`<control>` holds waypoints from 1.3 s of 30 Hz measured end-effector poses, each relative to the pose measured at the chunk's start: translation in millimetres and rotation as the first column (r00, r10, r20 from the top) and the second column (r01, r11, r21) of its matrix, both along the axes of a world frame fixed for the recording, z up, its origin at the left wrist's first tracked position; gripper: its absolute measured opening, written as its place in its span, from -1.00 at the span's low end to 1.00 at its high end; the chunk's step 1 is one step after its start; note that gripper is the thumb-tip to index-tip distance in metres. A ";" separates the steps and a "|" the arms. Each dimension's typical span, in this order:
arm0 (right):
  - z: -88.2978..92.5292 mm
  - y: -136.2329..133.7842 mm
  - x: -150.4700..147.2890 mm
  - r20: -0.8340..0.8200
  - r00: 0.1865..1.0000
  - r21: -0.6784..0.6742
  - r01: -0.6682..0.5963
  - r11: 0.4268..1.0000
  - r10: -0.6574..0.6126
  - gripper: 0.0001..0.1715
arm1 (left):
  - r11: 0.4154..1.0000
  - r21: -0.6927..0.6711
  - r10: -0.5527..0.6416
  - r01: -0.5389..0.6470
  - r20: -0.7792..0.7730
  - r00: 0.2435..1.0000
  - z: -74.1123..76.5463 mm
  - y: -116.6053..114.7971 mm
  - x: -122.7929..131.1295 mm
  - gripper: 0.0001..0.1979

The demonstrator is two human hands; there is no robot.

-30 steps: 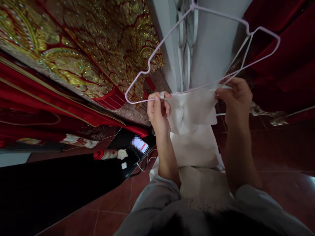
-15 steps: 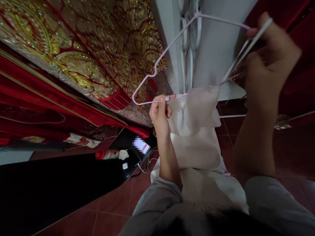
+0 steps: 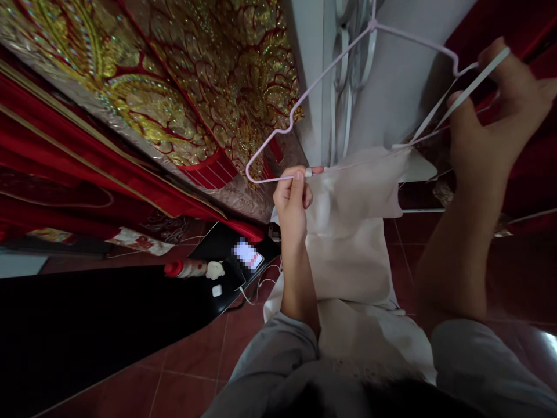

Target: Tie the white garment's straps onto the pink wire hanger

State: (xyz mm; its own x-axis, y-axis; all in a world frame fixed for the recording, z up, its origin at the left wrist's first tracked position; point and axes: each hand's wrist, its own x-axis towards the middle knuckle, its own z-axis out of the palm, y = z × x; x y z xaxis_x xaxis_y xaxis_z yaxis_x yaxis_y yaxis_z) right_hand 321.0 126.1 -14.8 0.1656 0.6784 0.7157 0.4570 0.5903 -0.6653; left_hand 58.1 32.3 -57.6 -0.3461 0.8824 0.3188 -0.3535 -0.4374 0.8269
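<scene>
A thin pale wire hanger [image 3: 325, 74] hangs in front of me. My left hand [image 3: 292, 200] is closed on the hanger's bottom bar together with the top edge of a white garment [image 3: 352, 232]. My right hand [image 3: 491, 125] is raised near the hanger's right shoulder and pinches the garment's white strap [image 3: 465, 92], pulled taut toward that shoulder. The garment hangs down from the bar to my lap.
Red and gold embroidered fabric [image 3: 174, 93] fills the left. A white pillar [image 3: 391, 87] stands behind the hanger. On a black surface [image 3: 108, 325] lie a phone [image 3: 248, 258], a red-capped bottle [image 3: 185, 269] and a small white charger [image 3: 216, 290]. The floor has red tiles [image 3: 195, 377].
My right hand rose from the garment's top edge to the hanger's right shoulder, drawing the strap up and taut. My left hand stayed on the bottom bar.
</scene>
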 end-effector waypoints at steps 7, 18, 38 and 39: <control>-13.3 21.7 12.7 0.128 0.973 0.059 0.185 0.981 -0.191 -0.50 | 1.000 0.025 0.014 -0.015 0.037 0.999 -1.3 2.2 0.7 -0.62; -45.1 -19.1 -23.7 -0.336 0.940 0.425 0.209 0.881 -0.061 -0.57 | 1.000 -0.025 -0.010 0.012 0.075 0.997 0.9 -0.8 4.2 -0.73; -53.8 -42.4 -39.1 0.077 0.962 -0.096 -0.253 0.963 0.260 -0.45 | 0.952 -0.293 -0.012 0.083 0.237 0.971 -20.5 -3.9 -64.4 -0.78; -53.5 -41.4 -38.4 0.072 0.964 -0.095 -0.247 0.964 0.254 -0.47 | 0.950 -0.286 -0.052 0.122 0.240 0.969 -17.0 -5.9 -63.7 -0.75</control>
